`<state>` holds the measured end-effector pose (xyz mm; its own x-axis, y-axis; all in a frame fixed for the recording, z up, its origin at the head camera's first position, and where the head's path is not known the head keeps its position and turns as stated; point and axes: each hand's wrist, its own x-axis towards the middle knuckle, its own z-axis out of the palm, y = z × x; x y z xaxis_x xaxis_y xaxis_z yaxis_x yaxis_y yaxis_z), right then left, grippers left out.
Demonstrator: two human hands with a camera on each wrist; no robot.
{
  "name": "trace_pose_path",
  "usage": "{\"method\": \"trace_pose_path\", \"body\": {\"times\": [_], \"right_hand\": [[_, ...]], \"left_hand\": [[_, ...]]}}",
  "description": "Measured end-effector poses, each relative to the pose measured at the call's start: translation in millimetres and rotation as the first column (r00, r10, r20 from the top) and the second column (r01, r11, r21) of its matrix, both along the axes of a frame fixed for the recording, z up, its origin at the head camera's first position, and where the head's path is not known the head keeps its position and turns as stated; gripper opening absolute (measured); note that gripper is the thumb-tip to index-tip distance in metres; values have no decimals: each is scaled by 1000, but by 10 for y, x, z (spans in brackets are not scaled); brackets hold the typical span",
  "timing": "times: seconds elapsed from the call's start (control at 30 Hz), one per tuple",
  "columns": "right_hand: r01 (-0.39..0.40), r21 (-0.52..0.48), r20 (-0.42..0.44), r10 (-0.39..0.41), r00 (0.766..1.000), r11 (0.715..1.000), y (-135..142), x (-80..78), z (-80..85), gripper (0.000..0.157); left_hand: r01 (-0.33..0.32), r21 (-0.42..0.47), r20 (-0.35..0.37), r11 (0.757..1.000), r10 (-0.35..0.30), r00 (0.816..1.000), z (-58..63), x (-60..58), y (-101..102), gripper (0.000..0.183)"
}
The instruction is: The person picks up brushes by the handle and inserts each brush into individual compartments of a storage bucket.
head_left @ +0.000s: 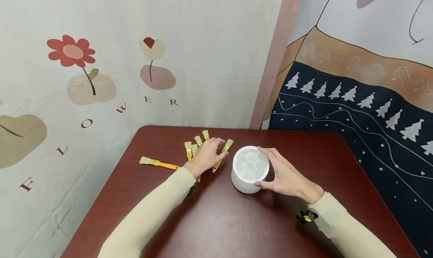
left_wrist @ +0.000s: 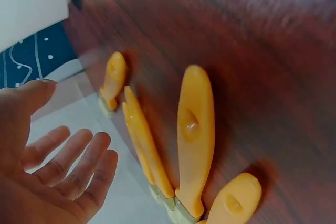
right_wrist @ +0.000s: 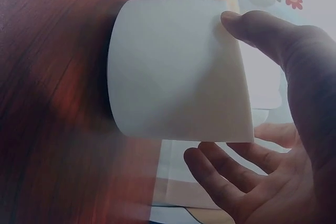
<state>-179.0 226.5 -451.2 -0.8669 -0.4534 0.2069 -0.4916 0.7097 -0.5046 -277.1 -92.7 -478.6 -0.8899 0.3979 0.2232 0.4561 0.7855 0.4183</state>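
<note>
Several paintbrushes with yellow-orange handles and pale bristles lie on the table. My left hand (head_left: pixel 206 155) hovers over a cluster of them, and in the left wrist view its fingers are loosely bent with nothing between them. Part of the cluster is hidden under this hand. One paintbrush (head_left: pixel 227 145) lies just right of the hand, another paintbrush (head_left: pixel 165 165) apart to the left. A white round pen holder (head_left: pixel 248 184), split by thin dividers around a central ring, stands upright. My right hand (head_left: pixel 287 175) holds it at the rim, thumb on the near side, fingers on the far side.
The dark red-brown table (head_left: pixel 216 224) has its far edge close behind the brushes. Behind it hangs a pale cloth (head_left: pixel 209 62) with flower prints. A dark blue cloth with white trees (head_left: pixel 338 111) hangs at the right.
</note>
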Motion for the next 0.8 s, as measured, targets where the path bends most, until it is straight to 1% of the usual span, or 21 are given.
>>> {"method": "trace_pose_path", "body": {"times": [0.33,0.53,0.67,0.8], "right_hand": [[1,8,16,-1,1000,1000,-10,-2,13,118],[4,15,14,-5,1000,1000,-5,4,13,118],[5,15,6,-5,1000,1000,2,2,8,119],[7,16,10,-8,1000,1000,7,2,4,119]], "left_hand": [[-59,-90,48,994,63,997,-97,-236,103,34],[-76,-113,65,991,84,994,-146,-322,136,34],[-72,-113,72,991,81,994,-184,-362,150,37],[-91,-69,111,993,98,989,-195,-370,176,36]]}}
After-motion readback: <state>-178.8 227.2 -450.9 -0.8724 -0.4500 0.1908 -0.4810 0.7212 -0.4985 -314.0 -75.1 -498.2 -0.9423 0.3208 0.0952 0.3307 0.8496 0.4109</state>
